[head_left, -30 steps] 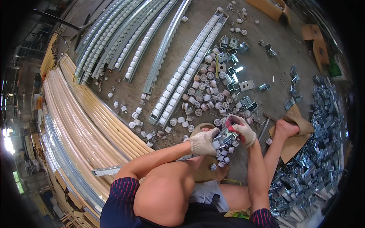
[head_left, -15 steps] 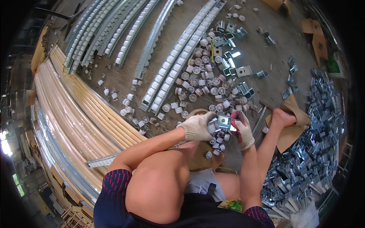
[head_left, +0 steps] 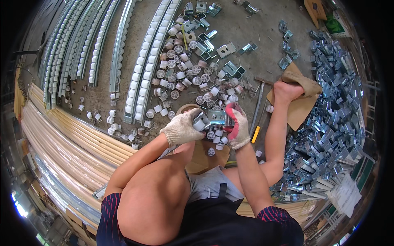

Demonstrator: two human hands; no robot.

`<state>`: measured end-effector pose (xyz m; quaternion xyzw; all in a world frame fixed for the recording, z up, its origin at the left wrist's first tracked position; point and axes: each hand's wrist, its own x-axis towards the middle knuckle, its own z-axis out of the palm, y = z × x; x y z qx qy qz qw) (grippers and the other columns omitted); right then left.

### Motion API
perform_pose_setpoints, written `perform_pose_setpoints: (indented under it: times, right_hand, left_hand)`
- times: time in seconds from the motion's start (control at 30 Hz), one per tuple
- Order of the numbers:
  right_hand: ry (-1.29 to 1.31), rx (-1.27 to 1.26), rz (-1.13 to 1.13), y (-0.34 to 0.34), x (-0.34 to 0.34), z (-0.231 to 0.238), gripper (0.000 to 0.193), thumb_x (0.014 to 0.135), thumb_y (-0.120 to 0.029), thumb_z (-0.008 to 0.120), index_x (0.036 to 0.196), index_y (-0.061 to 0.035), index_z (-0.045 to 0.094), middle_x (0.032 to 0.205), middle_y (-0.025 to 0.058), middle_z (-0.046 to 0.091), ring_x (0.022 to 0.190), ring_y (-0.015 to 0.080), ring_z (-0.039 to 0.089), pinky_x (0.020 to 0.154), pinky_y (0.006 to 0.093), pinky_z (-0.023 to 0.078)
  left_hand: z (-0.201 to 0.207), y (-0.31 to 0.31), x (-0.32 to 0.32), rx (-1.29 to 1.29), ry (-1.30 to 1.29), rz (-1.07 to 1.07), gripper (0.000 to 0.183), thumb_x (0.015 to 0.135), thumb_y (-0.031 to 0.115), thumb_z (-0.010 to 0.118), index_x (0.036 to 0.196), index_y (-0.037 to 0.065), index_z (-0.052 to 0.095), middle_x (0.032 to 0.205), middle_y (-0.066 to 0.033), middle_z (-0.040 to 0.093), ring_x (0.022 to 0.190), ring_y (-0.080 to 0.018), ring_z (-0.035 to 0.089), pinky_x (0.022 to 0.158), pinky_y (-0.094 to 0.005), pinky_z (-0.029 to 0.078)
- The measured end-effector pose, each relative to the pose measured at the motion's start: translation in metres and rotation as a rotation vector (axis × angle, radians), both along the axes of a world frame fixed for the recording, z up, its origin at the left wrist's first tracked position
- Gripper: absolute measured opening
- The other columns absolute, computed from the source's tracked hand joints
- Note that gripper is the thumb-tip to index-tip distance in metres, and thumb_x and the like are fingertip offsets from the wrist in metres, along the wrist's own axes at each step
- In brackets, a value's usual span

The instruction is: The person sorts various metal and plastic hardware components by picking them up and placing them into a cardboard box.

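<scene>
My left hand (head_left: pixel 182 128), in a cream knit glove, is closed around the end of a metal roller track (head_left: pixel 201 122) with a white wheel showing in it. The track's rest passes behind my raised knee. Against that end sits a shiny bracket (head_left: pixel 217 117), pinched by my right hand (head_left: pixel 238 126) in a cream glove with red palm and fingers. Whether bracket and track are joined cannot be made out. Just below both hands lie loose white rollers (head_left: pixel 216 139) on brown cardboard (head_left: pixel 201 162).
Finished-looking roller tracks (head_left: pixel 141 78) lie far left, beside long wrapped tan strips (head_left: pixel 67 133). Beyond my hands spread loose rollers (head_left: pixel 180 74) and brackets (head_left: pixel 225 50). A hammer (head_left: pixel 257 107) lies near my sandalled foot (head_left: pixel 287 91). A big bracket heap (head_left: pixel 324 135) fills the right.
The view has swung, so floor items sit further left and higher, and the hammer's yellow handle shows. Both hands still hold track and bracket close together; the bracket's flat face is now tilted differently.
</scene>
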<state>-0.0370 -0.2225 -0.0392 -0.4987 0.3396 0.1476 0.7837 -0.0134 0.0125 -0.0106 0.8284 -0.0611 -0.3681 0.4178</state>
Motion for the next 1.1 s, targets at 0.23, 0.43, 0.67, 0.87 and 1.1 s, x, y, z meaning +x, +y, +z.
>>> perform_pose_setpoints:
  times: [0.23,0.43,0.67,0.87,1.1]
  right_hand:
    - [-0.193,-0.027,0.158,-0.002,0.020,-0.005,0.010,0.098,-0.021,0.066,0.104,-0.0139,0.069,0.091,-0.0053,0.065,0.075,0.0064,0.065,0.059,0.0224,0.050]
    - [-0.194,-0.034,0.109,0.001,0.035,-0.007,0.014,0.098,-0.020,0.066,0.103,-0.0079,0.069,0.092,-0.0011,0.067,0.083,0.0103,0.065,0.073,0.0248,0.052]
    - [-0.297,-0.004,-0.488,-0.076,0.086,0.015,0.009,0.097,-0.025,0.071,0.097,-0.0155,0.069,0.079,-0.0022,0.068,0.055,0.0132,0.060,0.041,0.0238,0.038]
    - [-0.103,-0.144,-0.037,-0.010,0.004,0.022,0.011,0.100,-0.019,0.066,0.106,-0.0128,0.072,0.088,-0.0047,0.068,0.072,0.0070,0.065,0.052,0.0233,0.048]
    - [-0.106,-0.021,0.028,0.008,0.004,0.010,0.007,0.099,-0.014,0.063,0.100,-0.0119,0.069,0.087,-0.0042,0.065,0.074,0.0069,0.064,0.063,0.0236,0.051]
  left_hand:
    - [-0.003,-0.005,-0.002,0.067,-0.028,-0.076,0.072,0.073,0.034,0.089,0.135,0.008,0.063,0.117,-0.0202,0.075,0.109,-0.0390,0.074,0.096,-0.0465,0.058]
    - [-0.001,-0.005,-0.003,0.040,-0.107,-0.067,0.067,0.073,0.033,0.087,0.132,0.010,0.063,0.110,-0.0214,0.075,0.103,-0.0405,0.075,0.092,-0.0477,0.059]
    - [-0.002,0.004,-0.012,0.069,-0.062,-0.075,0.063,0.072,0.036,0.083,0.126,0.007,0.066,0.105,-0.0236,0.076,0.099,-0.0435,0.075,0.091,-0.0493,0.060]
    - [0.010,0.007,-0.007,0.017,-0.006,-0.027,0.065,0.074,0.038,0.086,0.125,0.005,0.066,0.104,-0.0237,0.076,0.101,-0.0424,0.075,0.091,-0.0486,0.059]
    - [0.012,0.002,-0.004,0.010,-0.019,-0.096,0.070,0.073,0.041,0.087,0.128,0.004,0.063,0.109,-0.0265,0.075,0.100,-0.0455,0.073,0.091,-0.0508,0.059]
